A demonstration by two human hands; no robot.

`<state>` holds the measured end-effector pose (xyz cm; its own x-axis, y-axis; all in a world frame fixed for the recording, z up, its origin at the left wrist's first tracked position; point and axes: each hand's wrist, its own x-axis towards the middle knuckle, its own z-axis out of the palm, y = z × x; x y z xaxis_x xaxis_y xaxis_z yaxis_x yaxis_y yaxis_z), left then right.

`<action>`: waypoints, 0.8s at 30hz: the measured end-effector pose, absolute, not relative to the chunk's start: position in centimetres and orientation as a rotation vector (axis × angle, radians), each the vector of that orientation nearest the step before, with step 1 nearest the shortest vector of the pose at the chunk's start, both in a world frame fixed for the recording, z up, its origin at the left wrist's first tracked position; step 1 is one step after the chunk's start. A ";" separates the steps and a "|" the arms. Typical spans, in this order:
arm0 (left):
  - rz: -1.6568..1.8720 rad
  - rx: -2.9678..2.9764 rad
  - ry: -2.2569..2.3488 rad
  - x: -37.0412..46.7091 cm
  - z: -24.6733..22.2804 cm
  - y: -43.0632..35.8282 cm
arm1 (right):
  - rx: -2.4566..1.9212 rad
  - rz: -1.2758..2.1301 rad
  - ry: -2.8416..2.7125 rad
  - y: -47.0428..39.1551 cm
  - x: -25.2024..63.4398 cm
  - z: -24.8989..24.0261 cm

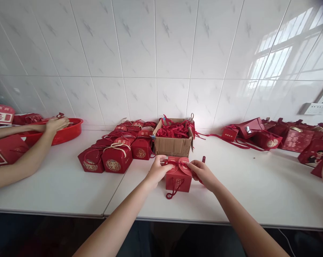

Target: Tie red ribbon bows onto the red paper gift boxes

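White wall tiles (173, 46) are standing behind a white table (247, 196). Directly in front of an open carton (173, 145) of red ribbons (173, 130), a red gift box (178, 181) is resting on the table. The left hand (158, 172) is gripping the box's upper left edge, thumb pressing on the top. The right hand (204, 174), fingertips together, is pinching a dark red ribbon (178, 162) at the upper right edge. Grouped red boxes (117, 159) are standing to the left; farther left, a co-worker's hand (57, 124) is reaching over a red basin (68, 137).
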<state>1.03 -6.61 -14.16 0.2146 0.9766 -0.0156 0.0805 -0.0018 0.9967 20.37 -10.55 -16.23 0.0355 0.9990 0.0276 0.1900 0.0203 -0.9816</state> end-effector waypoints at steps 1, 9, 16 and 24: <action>0.972 1.356 1.097 0.8 -14.1 -6.5 | -1.334 1.114 -1.327 -10.5 20.5 -16.2; 0.704 1.367 1.007 -0.6 -13.9 -5.2 | -1.184 1.250 -1.302 -9.9 21.2 -17.0; 0.657 1.358 0.921 -1.5 -13.8 -4.6 | -1.076 1.311 -1.304 -9.2 21.7 -18.0; 0.662 1.303 0.846 -1.7 -14.8 -3.0 | -1.069 1.274 -1.247 -8.9 22.8 -18.4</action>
